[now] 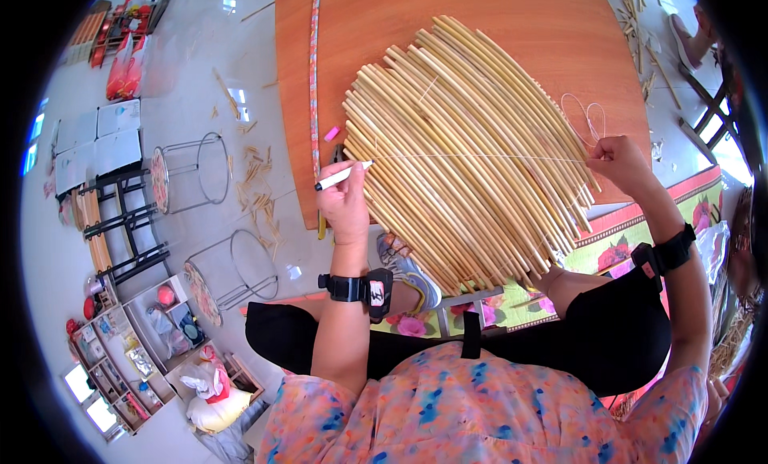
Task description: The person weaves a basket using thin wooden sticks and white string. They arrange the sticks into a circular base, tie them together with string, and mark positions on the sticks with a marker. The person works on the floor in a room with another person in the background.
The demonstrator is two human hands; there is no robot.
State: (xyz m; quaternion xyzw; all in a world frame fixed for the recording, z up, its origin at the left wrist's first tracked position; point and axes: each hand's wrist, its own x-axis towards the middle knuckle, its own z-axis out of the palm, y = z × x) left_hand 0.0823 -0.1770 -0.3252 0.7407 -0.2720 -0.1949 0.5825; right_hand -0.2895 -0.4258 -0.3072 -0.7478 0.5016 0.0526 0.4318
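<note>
A mat of pale reed stalks (472,128), laid side by side and fanned to a curved outline, lies on the brown table (352,24) and reaches over its near edge. Closed around a white marker pen with a black end (334,178), my left hand (346,212) is at the mat's left edge. My right hand (620,162) pinches a thin white thread (480,155) at the right edge. The thread runs nearly straight across the stalks toward my left fingers; whether they hold its end I cannot tell. A loose thread loop (594,116) lies beyond my right hand.
A patterned strip (314,80) and a small pink block (332,134) lie on the table's left. Two round stools (192,172) lie tipped on the floor among stalk scraps (254,172). A compartment box (128,352) stands lower left. Another person's foot (686,44) shows far right.
</note>
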